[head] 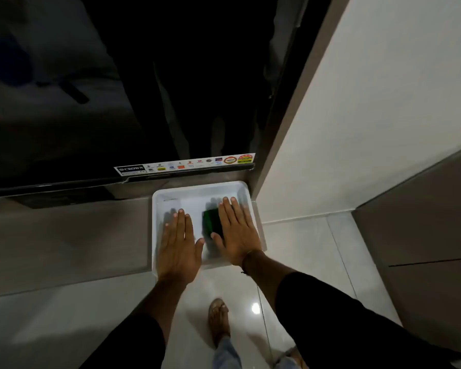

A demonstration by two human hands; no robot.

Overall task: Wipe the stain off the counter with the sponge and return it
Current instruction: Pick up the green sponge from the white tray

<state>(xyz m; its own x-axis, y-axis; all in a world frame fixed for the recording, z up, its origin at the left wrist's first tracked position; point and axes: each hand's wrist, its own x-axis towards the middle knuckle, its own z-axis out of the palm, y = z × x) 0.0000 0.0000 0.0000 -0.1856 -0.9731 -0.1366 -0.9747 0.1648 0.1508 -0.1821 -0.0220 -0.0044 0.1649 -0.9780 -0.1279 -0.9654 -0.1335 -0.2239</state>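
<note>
A dark green sponge (211, 221) lies inside a white plastic tray (197, 189) at the right end of the grey counter (64, 235). My left hand (177, 243) hovers flat over the tray's left half, fingers straight and slightly apart, holding nothing. My right hand (237, 230) is flat over the tray's right half, its thumb beside the sponge's right edge and not gripping it. Part of the sponge is hidden under that hand. No stain is visible on the counter.
A large black TV screen (117, 89) with a sticker strip stands at the back of the counter, just behind the tray. A white wall (370, 115) closes the right side. Glossy floor tiles (290, 249) and my sandalled foot (218, 319) are below.
</note>
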